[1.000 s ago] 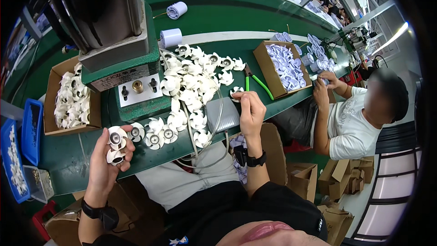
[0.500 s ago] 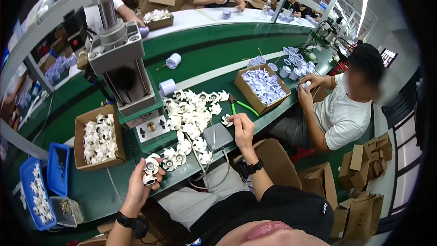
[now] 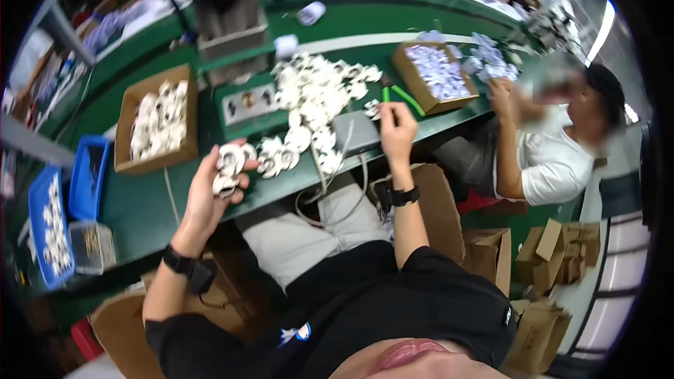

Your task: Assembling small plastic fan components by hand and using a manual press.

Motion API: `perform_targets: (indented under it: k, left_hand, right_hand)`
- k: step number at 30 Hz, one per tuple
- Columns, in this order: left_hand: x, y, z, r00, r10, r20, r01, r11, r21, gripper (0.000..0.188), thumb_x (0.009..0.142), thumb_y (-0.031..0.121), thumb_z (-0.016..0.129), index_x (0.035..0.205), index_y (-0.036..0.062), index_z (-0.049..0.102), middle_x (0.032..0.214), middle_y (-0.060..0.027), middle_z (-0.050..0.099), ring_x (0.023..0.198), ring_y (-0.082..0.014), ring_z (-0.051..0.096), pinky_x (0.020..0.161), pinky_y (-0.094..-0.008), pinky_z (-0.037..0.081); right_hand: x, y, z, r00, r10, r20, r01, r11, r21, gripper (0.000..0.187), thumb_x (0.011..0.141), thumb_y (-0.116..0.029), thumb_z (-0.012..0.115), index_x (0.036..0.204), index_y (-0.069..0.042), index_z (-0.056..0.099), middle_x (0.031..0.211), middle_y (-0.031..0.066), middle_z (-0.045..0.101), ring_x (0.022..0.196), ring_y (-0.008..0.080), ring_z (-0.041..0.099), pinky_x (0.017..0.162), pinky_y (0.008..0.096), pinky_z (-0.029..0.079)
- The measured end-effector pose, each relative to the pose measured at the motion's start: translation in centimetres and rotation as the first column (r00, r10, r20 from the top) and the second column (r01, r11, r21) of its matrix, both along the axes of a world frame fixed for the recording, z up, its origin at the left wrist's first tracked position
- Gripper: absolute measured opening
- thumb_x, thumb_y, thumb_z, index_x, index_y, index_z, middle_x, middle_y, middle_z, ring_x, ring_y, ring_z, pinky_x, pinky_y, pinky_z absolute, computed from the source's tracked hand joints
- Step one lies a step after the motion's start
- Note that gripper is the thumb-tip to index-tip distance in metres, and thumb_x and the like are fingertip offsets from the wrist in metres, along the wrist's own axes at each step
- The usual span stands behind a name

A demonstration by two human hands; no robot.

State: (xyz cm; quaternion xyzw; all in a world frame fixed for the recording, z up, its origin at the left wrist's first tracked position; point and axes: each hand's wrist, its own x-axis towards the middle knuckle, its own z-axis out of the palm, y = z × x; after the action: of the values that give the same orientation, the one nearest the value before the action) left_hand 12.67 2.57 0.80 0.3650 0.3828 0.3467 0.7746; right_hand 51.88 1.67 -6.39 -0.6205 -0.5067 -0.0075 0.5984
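Observation:
My left hand (image 3: 202, 193) is closed round a few white fan wheels (image 3: 232, 159) with curved blades, held above the near edge of the green bench. Close by lie more white fan wheels (image 3: 281, 156), which run back into a large heap (image 3: 316, 84). My right hand (image 3: 399, 133) is closed in a pinch at the edge of a single white fan wheel (image 3: 372, 108), beside a grey box (image 3: 356, 132) with cables. Just behind those fingers lie green-handled pliers (image 3: 407, 100).
A press (image 3: 228, 21) with a metal plate (image 3: 249, 102) stands behind the hands. On the left are a carton of white wheels (image 3: 121, 130), blue trays (image 3: 72, 175) and a clear tub (image 3: 110, 245). To the right are a carton of pale parts (image 3: 449, 107) and a seated person (image 3: 554, 161).
The whole bench has shifted upward in the picture as my view tilted. Relative to the bench, both hands stay nearly in place, and the left still holds its wheels.

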Motion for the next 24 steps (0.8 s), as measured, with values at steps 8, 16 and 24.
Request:
perform_targets:
  k: [8,16,24]
  left_hand:
    - [-0.1,0.0,1.5,0.998,0.005,0.065,-0.007,1.0,0.02,0.058,0.111,0.034,0.028,0.152,-0.0019,0.047,0.118,-0.0139,0.072,0.078,-0.0117,0.058,0.06,-0.0236,0.048]
    - [-0.2,0.3,1.8,0.996,0.08,0.05,-0.077,0.996,-0.05,0.058,0.111,0.037,0.031,0.152,-0.001,0.047,0.119,-0.0157,0.073,0.074,-0.0104,0.056,0.06,-0.024,0.046]
    - [-0.3,0.6,2.9,0.984,0.156,0.088,-0.141,0.978,-0.151,0.058,0.111,0.037,0.033,0.153,-0.0009,0.044,0.126,-0.018,0.069,0.077,-0.0116,0.051,0.059,-0.0242,0.045]
  right_hand:
    - [1.0,0.1,-0.9,0.996,0.086,-0.04,-0.089,0.993,-0.076,0.019,0.105,-0.01,0.064,0.103,0.007,0.072,0.099,0.0104,0.076,0.089,0.0135,0.069,0.083,0.0265,0.054]
    - [1.0,-0.2,-1.4,0.996,0.079,-0.041,-0.083,0.991,-0.106,0.02,0.106,-0.01,0.063,0.104,0.009,0.072,0.101,0.012,0.076,0.091,0.0146,0.069,0.087,0.0277,0.055]
    - [1.2,-0.2,-1.5,0.997,0.072,-0.032,-0.075,0.99,-0.118,0.018,0.106,-0.006,0.062,0.105,0.009,0.071,0.1,0.0137,0.075,0.09,0.015,0.069,0.086,0.0279,0.056]
